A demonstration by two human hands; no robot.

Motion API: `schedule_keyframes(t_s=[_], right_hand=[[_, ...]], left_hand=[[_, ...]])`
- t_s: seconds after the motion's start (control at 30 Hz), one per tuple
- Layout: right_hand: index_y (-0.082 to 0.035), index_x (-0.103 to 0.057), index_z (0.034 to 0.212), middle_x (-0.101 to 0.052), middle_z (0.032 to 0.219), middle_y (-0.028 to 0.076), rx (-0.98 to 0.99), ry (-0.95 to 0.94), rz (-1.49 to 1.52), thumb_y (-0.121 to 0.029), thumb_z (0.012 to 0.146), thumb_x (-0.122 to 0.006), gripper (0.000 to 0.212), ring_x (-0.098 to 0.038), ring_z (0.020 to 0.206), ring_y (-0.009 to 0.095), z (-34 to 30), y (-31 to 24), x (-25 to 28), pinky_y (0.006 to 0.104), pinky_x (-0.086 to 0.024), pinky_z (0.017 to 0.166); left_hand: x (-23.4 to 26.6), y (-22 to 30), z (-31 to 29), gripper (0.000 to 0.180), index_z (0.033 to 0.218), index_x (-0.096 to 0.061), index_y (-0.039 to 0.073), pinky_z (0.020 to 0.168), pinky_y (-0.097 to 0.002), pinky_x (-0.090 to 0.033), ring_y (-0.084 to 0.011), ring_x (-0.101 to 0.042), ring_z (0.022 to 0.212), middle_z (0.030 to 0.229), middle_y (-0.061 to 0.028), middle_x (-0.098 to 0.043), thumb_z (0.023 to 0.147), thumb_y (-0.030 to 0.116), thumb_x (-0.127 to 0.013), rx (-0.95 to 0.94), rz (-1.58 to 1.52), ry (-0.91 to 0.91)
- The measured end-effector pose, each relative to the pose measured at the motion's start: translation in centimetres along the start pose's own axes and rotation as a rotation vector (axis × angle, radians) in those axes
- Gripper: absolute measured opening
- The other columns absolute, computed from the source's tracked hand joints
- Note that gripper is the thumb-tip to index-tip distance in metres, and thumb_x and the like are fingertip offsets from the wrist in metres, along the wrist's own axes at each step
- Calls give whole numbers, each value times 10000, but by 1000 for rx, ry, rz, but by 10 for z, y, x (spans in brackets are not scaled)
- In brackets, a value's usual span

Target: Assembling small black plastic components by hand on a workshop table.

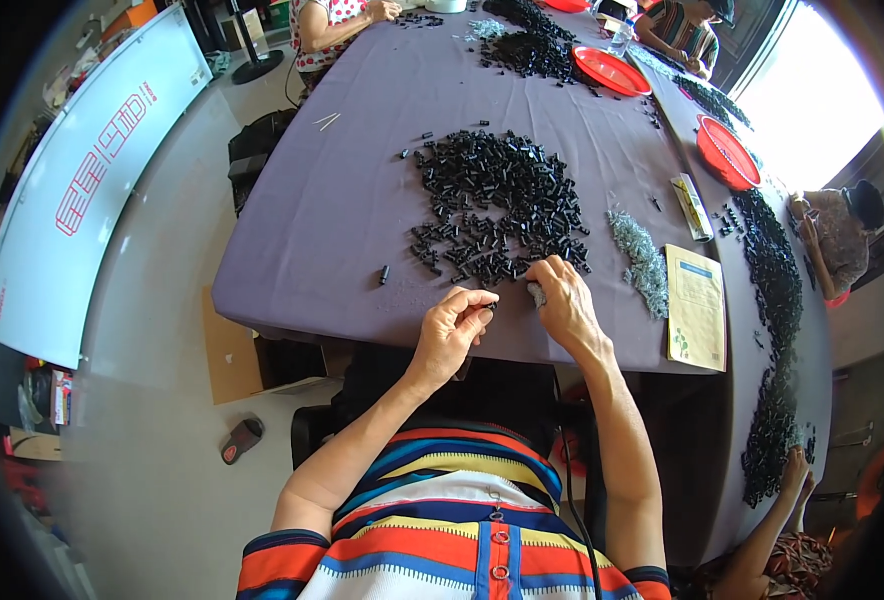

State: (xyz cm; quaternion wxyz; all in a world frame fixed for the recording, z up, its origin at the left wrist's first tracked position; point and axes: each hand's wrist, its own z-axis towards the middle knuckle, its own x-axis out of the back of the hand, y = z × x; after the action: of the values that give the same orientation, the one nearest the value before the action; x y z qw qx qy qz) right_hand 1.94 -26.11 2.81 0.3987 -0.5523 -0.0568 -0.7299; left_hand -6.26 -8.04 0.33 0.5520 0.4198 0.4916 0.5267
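Note:
My left hand (447, 335) is at the table's front edge, thumb and forefinger pinched on a small black cylindrical part (491, 305). My right hand (569, 312) is curled at the near right rim of a heap of the same black parts (502, 190), its fingertips touching or just beside them. A small grey clump (537, 293) shows under its curled fingers, and what it is made of is hard to make out. Right of this hand lies a pile of thin, silvery-grey small pieces (639, 260). One black part (384, 274) lies alone to the left of the heap.
A yellow paper booklet (696, 308) and a rolled packet (692, 208) lie at the right. Red trays (612, 72) and more black heaps (774, 330) spread over the purple-covered tables (312, 220). Other people sit around. An open cardboard box (234, 350) stands below the left front edge.

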Motion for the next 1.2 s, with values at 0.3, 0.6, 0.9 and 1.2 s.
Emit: schedule_keyframes(t_s=[0.3,0.6,0.9,1.2], right_hand=[[-25,-547,967,-537,902,168,-81,61,100,67,661,-532,319,-532,890,371,-17,-4,-6,435,-436,785],[-37,-572,922,-549,893,153,-176,83,210,52,679,-551,259,-550,883,365,-11,-7,-6,431,-459,753],[-37,-547,951,-546,927,157,-247,203,87,9,767,-554,189,-549,880,366,-3,-9,-17,441,-460,740],[-29,-536,986,-569,932,146,-264,180,155,-27,811,-563,177,-563,884,342,-1,-2,-16,428,-457,764]], left_hand=[[3,-2,2,125,1010,-631,52,547,-192,-442,-42,-503,624,749,30,-556,888,42,-604,70,-69,-1],[4,-3,2,104,992,-620,45,539,-193,-438,-40,-498,613,718,29,-560,889,41,-602,58,-101,-12],[6,-6,2,106,995,-622,47,542,-194,-437,-42,-495,613,716,31,-555,893,39,-593,62,-96,-19],[6,-4,1,110,1001,-624,54,541,-193,-438,-42,-494,614,725,35,-557,894,52,-600,72,-91,-24]])
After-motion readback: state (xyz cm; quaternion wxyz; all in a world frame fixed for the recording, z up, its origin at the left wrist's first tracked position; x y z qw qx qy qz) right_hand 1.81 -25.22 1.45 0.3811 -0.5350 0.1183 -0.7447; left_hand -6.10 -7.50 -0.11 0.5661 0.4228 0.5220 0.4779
